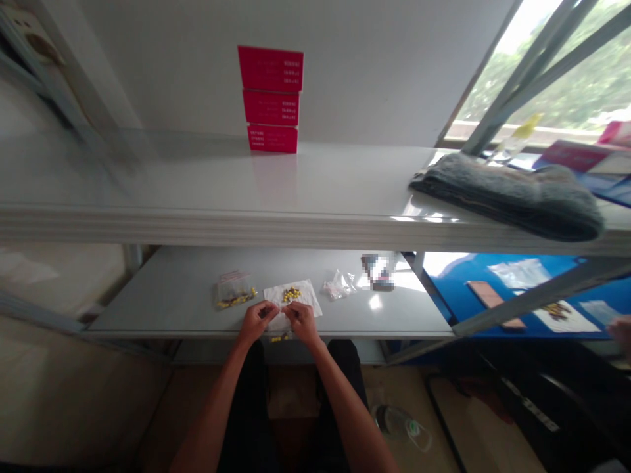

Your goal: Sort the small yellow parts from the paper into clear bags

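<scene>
My left hand (257, 320) and my right hand (302, 322) are close together at the table's front edge, fingers pinched. Between them they grip the top of a clear plastic bag (280, 326), which hangs down with several small yellow and dark pieces (279, 339) at its bottom. Just beyond my fingers a white cloth or paper sheet (311, 299) lies on the table, bearing a little pile of yellow and dark pieces (292, 295). To the left lies a clear zip bag (235, 289) with more such pieces. What the pieces are is too small to tell.
Above the grey table (172, 289) runs a shelf (197, 184) with stacked red boxes (271, 98) and a folded grey cloth (507, 194). Crumpled clear bags (339, 285) lie right of the sheet. A neighbouring blue table (458, 272) holds a phone (495, 304); another person's hand (622, 330) shows there.
</scene>
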`<state>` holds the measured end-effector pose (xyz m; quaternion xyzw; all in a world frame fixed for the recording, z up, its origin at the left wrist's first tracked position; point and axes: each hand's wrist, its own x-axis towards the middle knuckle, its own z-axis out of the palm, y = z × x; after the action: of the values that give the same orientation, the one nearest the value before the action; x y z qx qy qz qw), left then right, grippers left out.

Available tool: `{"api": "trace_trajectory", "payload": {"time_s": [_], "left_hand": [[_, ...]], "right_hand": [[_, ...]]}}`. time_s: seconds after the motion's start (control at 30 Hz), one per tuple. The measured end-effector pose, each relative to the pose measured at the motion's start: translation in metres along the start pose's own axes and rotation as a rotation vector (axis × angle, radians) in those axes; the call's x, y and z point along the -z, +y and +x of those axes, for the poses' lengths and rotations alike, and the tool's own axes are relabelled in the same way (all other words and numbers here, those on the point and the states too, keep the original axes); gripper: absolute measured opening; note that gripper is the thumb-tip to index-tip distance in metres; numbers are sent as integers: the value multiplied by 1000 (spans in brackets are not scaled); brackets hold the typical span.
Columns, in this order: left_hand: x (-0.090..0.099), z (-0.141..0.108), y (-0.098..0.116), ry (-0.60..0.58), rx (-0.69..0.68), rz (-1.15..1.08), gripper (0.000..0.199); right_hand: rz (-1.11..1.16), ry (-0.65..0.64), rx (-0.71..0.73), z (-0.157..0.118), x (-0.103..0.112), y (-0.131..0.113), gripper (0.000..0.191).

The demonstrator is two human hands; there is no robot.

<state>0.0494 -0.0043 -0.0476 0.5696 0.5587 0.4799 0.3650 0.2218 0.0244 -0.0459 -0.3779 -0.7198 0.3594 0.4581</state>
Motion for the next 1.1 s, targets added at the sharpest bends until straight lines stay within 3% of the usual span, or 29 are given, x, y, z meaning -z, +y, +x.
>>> {"api": "trace_trajectory", "payload": {"time_s": [0.27,0.63,0.73,0.9,1.1], "left_hand": [[-6,-2,10,15,-26,50,33],[-6,3,2,46,-17,22,32],[-7,3,3,65,-6,-19,29],[-6,3,4,143,81,-87,29],[-4,5,0,189,85,-100,26]], "right_hand": [[40,82,-56,-2,0,-2,37],[-49,-3,-4,-3,-6,1,33],[-44,37,-6,-2,-5,1,37],[8,222,-113,-1,-2,0,47],[30,209,-130,0,-2,-1,47]]}}
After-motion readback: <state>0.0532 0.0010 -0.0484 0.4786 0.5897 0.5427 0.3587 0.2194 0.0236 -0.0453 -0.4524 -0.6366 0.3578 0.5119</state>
